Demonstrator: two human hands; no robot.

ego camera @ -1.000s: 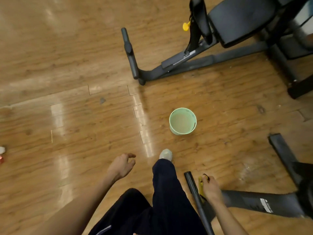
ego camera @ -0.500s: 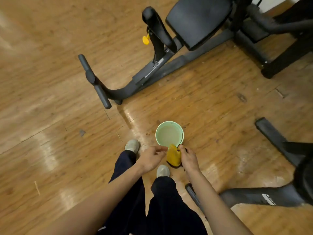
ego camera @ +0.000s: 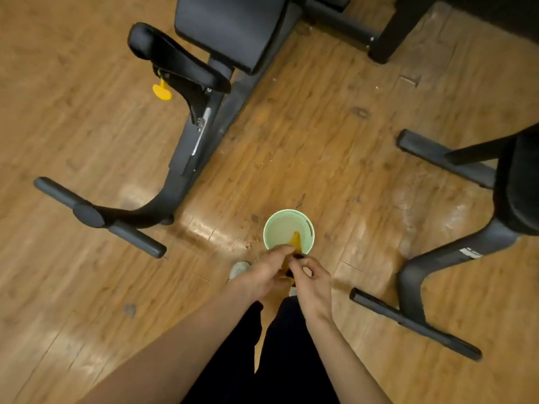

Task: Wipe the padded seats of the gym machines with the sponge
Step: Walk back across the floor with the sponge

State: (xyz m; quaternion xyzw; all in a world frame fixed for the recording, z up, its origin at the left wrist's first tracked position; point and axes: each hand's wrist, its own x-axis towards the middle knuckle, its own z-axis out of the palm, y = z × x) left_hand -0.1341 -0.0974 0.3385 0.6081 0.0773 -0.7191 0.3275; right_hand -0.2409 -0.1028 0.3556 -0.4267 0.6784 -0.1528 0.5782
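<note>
I read step as wetting: left hand (ego camera: 264,271) and right hand (ego camera: 310,279) both pinch yellow sponge (ego camera: 295,239) at lower centre, its tip dipped into green cup (ego camera: 309,225) on floor. Next, I judge: squeeze out, carry to padded seat (ego camera: 233,27) at top centre. Worn wood floor (ego camera: 73,126); second machine (ego camera: 466,223) at right.

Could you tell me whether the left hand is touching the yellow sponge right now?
Touching. The head view shows the left hand gripping the yellow sponge over the green cup, with the right hand pinching it too.
</note>
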